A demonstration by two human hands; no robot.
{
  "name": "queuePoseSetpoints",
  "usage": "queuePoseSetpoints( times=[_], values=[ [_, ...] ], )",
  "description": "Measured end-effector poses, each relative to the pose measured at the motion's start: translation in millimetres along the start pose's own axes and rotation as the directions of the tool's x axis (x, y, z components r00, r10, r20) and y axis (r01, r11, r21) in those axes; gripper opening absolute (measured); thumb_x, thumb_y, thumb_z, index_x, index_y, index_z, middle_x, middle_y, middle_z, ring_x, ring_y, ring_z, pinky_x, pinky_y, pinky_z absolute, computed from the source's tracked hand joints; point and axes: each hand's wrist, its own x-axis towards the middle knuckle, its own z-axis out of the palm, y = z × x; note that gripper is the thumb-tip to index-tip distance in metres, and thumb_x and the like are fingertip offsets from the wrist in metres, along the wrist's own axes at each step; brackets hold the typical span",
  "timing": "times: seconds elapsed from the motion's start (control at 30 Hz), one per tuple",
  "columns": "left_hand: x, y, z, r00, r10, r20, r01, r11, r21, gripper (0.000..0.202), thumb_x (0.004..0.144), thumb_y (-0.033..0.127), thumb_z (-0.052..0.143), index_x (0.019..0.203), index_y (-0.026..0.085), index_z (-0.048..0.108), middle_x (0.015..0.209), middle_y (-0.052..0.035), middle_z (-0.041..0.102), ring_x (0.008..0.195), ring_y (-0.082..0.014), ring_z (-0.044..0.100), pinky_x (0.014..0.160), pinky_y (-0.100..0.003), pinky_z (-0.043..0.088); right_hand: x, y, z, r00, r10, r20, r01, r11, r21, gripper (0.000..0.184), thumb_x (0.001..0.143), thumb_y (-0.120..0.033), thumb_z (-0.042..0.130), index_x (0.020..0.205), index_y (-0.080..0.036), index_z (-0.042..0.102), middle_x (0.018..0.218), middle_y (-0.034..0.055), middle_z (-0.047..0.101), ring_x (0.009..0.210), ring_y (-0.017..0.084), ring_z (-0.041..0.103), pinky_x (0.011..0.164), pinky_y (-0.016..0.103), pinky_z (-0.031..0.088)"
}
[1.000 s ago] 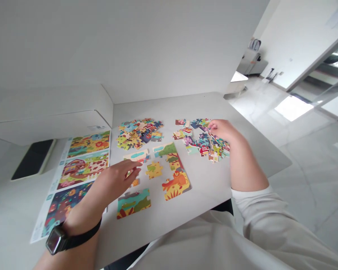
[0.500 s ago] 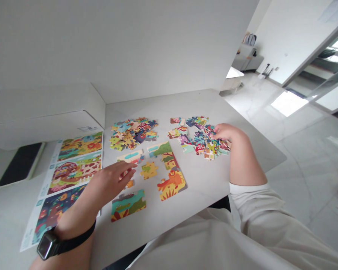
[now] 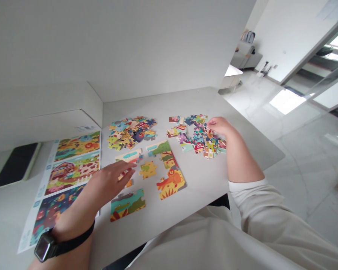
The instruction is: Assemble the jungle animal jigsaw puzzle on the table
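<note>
My right hand [image 3: 218, 125] sits on the far right of the surface [image 3: 242, 150], fingers curled into the right pile of loose puzzle pieces [image 3: 198, 140]; I cannot tell whether it pinches one. My left hand [image 3: 109, 182] lies flat and open, fingertips on a small piece [image 3: 127, 175] just left of the yellow piece [image 3: 148, 169] and the joined lion section [image 3: 170, 178]. The picture sheet [image 3: 67, 172] lies left.

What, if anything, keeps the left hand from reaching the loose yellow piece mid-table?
Probably nothing. The left hand lies flat and open, just short of the yellow piece, which sits by itself on the table. Nothing lies between them, so it looks reachable.
</note>
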Motion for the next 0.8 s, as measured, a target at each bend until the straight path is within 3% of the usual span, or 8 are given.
queuePoseSetpoints(
  times=[0.1,0.2,0.27,0.37,0.67,0.8],
  values=[
    [0.1,-0.9,0.4,1.0,0.009,0.002,-0.009,1.0,0.003,0.049,0.108,0.057,0.044,0.119,0.026,0.08,0.119,-0.0088,0.084,0.092,-0.0277,0.081,0.083,-0.036,0.061,0.6,10.5,-11.2,0.998,0.049,0.029,-0.043,0.984,-0.171,0.015,0.087,-0.026,0.081,0.098,-0.017,0.084,0.097,0.0088,0.085,0.078,0.018,0.072,0.068,0.024,0.049],
    [0.0,-2.4,1.7,1.0,0.008,0.004,-0.008,1.0,0.008,0.049,0.107,0.058,0.044,0.119,0.027,0.08,0.12,-0.0089,0.084,0.095,-0.0274,0.081,0.082,-0.035,0.061,-1.1,18.3,-19.1,0.976,0.081,0.201,-0.021,0.959,-0.283,0.02,0.081,-0.035,0.088,0.093,-0.019,0.084,0.087,0.0048,0.082,0.069,0.017,0.068,0.062,0.026,0.045],
    [-0.1,-3.4,2.7,1.0,0.012,0.007,-0.012,1.0,0.01,0.049,0.108,0.058,0.044,0.121,0.027,0.08,0.122,-0.0089,0.084,0.096,-0.027,0.081,0.082,-0.034,0.061,-2.1,20.0,-19.4,0.952,0.082,0.295,0.021,0.943,-0.331,0.025,0.077,-0.042,0.092,0.086,-0.021,0.082,0.077,0.0009,0.078,0.065,0.016,0.064,0.061,0.027,0.043],
    [0.0,-3.9,3.5,1.0,0.016,0.02,-0.017,1.0,0.017,0.048,0.109,0.057,0.044,0.121,0.027,0.079,0.123,-0.0082,0.084,0.096,-0.0267,0.081,0.082,-0.035,0.06,-2.4,18.9,-15.8,0.938,0.061,0.342,0.064,0.937,-0.343,0.026,0.073,-0.042,0.095,0.082,-0.022,0.08,0.072,-0.0026,0.074,0.063,0.015,0.062,0.06,0.026,0.042],
    [0.4,-1.9,3.1,1.0,0.027,0.008,-0.027,0.999,0.025,0.051,0.109,0.06,0.042,0.119,0.027,0.079,0.123,-0.0088,0.084,0.108,-0.0306,0.081,0.088,-0.038,0.062,-3.5,12.1,-17.9,0.968,-0.021,0.25,0.028,0.999,-0.023,0.02,0.079,-0.029,0.095,0.087,-0.019,0.08,0.093,0.0058,0.083,0.079,0.018,0.073,0.073,0.025,0.055],
    [0.2,-1.7,2.5,1.0,0.023,0.006,-0.023,0.999,0.022,0.05,0.108,0.06,0.042,0.118,0.028,0.079,0.123,-0.0084,0.084,0.106,-0.03,0.081,0.091,-0.038,0.062,-6.8,9.3,-19.3,0.976,0.002,0.218,-0.03,0.992,0.125,0.019,0.085,-0.031,0.092,0.091,-0.019,0.078,0.096,0.0073,0.082,0.078,0.017,0.072,0.067,0.023,0.057]
  ],
)
